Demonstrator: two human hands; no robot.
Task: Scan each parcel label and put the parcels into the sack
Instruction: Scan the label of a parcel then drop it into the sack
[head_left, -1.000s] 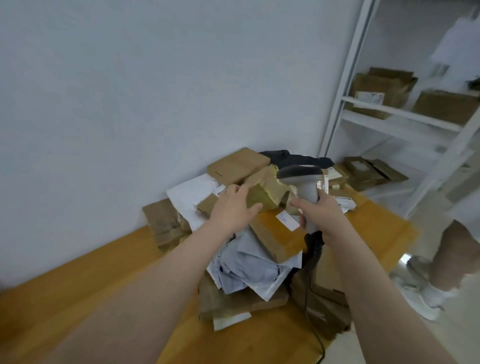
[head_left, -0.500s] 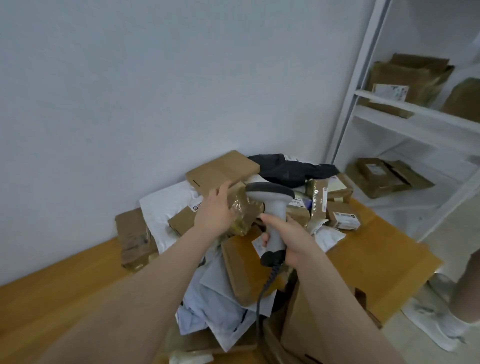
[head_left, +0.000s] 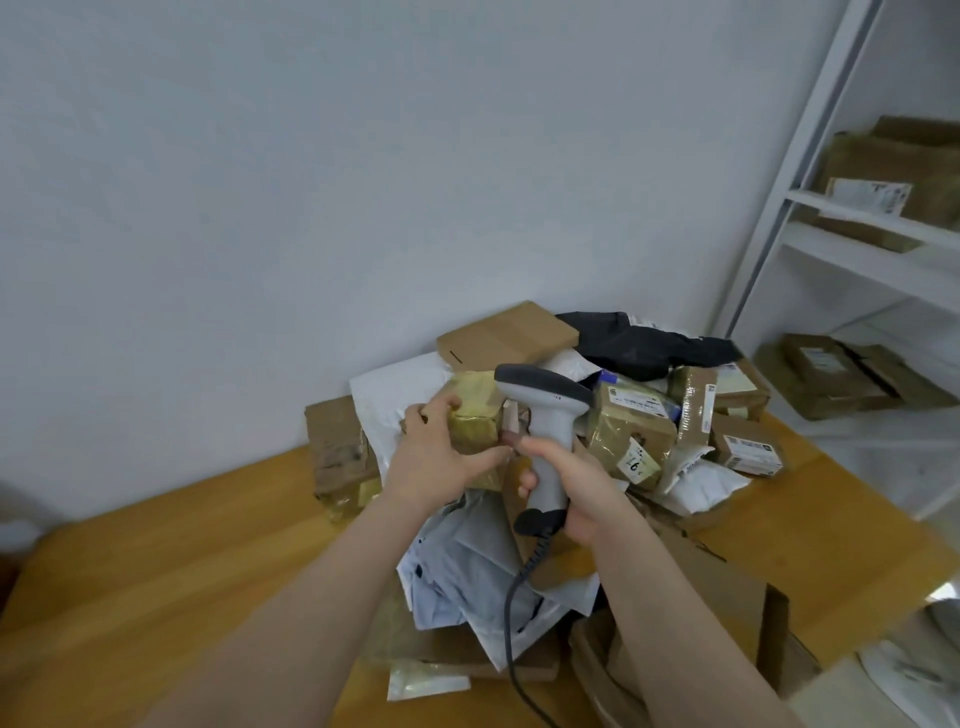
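We are at the scanning step: just left of the frame's centre our left hand (head_left: 441, 462) grips a small tape-wrapped parcel (head_left: 470, 421) over the pile of parcels (head_left: 631, 426) on the wooden table (head_left: 156, 571), and our right hand (head_left: 576, 488) is curled round the handle of the corded scanner (head_left: 545, 415) just beside it. The parcel's long axis runs roughly up and down the frame, its right face towards the scanner, whose head points left at it. Next, we judge, the label must be squared to the scanner; the sack is not in view.
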